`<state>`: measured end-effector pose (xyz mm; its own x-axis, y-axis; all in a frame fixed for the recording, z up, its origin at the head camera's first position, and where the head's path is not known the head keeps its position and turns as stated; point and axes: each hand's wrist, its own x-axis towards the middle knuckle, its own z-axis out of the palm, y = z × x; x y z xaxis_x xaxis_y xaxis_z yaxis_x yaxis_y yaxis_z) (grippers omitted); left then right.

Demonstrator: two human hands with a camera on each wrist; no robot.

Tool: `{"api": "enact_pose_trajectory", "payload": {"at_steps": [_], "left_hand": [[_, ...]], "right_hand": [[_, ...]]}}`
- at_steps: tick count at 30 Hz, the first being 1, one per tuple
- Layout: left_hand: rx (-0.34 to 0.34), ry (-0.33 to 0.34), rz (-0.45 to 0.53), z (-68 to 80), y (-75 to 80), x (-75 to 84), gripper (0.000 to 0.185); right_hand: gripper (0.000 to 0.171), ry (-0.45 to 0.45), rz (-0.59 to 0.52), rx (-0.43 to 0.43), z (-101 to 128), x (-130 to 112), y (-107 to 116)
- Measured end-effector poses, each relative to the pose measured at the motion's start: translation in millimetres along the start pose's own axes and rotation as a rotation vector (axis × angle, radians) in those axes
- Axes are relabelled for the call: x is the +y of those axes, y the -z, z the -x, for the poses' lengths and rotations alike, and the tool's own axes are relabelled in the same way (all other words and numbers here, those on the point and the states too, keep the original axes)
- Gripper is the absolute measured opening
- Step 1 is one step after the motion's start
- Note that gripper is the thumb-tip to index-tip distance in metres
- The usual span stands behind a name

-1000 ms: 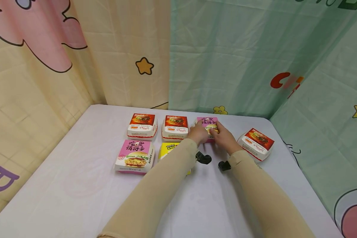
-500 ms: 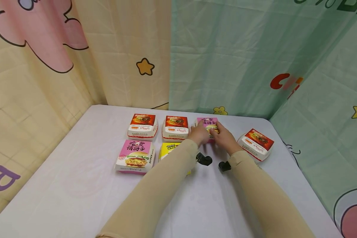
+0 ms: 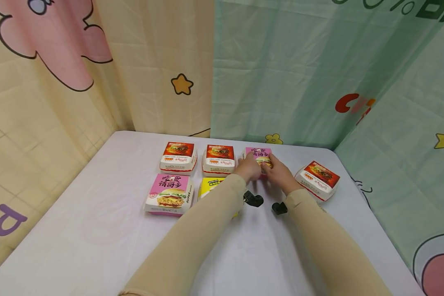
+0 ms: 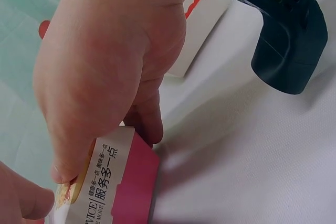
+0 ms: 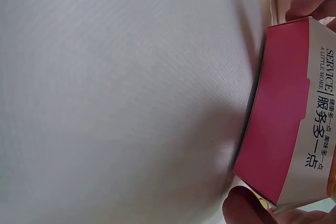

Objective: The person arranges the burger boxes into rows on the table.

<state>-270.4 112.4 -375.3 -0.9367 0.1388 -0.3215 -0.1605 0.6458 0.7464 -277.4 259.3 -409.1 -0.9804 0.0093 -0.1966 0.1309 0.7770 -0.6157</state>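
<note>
Both hands hold a pink and white burger box (image 3: 259, 152) at the back of the table. My left hand (image 3: 248, 168) grips its left side, thumb over the lid and fingers down the side. My right hand (image 3: 280, 176) grips the right side, with fingers at the edge and thumb towards the lid. In the left wrist view the box's pink lower wall (image 4: 137, 182) faces the camera. The right wrist view shows the pink front wall (image 5: 278, 108) and right-hand fingers (image 5: 244, 208) at its lower corner. Parts of the lid are hidden by the hands.
Two red and white burger boxes (image 3: 179, 158) (image 3: 219, 160) stand left of the hands. Before them are a pink one (image 3: 169, 194) and a yellow one (image 3: 209, 185), partly behind the left sleeve. Another red box (image 3: 317, 180) sits angled at right. Curtains (image 3: 274, 74) border the table (image 3: 96, 213).
The head view has shifted slightly. Both hands stay on the pink burger box, and the boxes keep their places on the table.
</note>
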Motion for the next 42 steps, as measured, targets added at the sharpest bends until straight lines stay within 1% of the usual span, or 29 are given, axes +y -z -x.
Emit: {"api": "enact_pose_trajectory", "payload": {"at_steps": [7, 12, 15, 18, 22, 25, 28, 31, 32, 34, 37, 42], "left_hand": [[-0.005, 0.019, 0.009, 3.3, -0.2, 1.9, 0.076], [0.000, 0.008, -0.005, 8.6, 0.4, 5.9, 0.073], [-0.008, -0.029, -0.030, 15.4, 1.0, 8.8, 0.071], [-0.026, -0.073, -0.061, 25.3, 2.2, 13.7, 0.071], [-0.054, -0.156, -0.070, 39.9, 5.3, 19.9, 0.069], [-0.059, -0.233, -0.071, 49.9, 6.3, 22.9, 0.066], [-0.044, -0.318, -0.142, 58.9, 4.4, 25.5, 0.064], [-0.024, -0.404, -0.238, 65.5, -0.1, 26.3, 0.063], [-0.017, -0.429, -0.268, 67.7, -1.8, 26.5, 0.064], [-0.008, -0.466, -0.315, 70.8, -5.7, 26.3, 0.065], [-0.013, -0.511, -0.368, 74.1, -11.8, 25.9, 0.066], [-0.031, -0.549, -0.423, 75.5, -21.3, 26.0, 0.066]], "right_hand": [[0.077, 0.004, -0.024, 0.022, 2.4, 2.7, 1.4], [0.078, -0.021, 0.004, 0.060, 8.6, -1.2, 6.1], [0.077, -0.012, 0.045, 0.091, 16.7, -5.6, 11.3], [0.076, 0.001, 0.085, 0.131, 29.1, -12.1, 19.1], [0.071, 0.046, 0.105, 0.215, 48.4, -19.0, 33.8], [0.066, 0.090, 0.109, 0.286, 61.8, -15.8, 48.6], [0.062, 0.115, 0.136, 0.338, 71.4, -3.3, 65.6], [0.061, 0.103, 0.177, 0.358, 76.7, 15.6, 80.6], [0.061, 0.086, 0.190, 0.356, 77.4, 23.1, 84.3], [0.062, 0.050, 0.216, 0.337, 77.4, 39.2, 90.4], [0.065, -0.011, 0.249, 0.296, 75.7, 62.9, 94.6], [0.078, -0.083, 0.277, 0.206, 72.4, 91.7, 96.4]]}}
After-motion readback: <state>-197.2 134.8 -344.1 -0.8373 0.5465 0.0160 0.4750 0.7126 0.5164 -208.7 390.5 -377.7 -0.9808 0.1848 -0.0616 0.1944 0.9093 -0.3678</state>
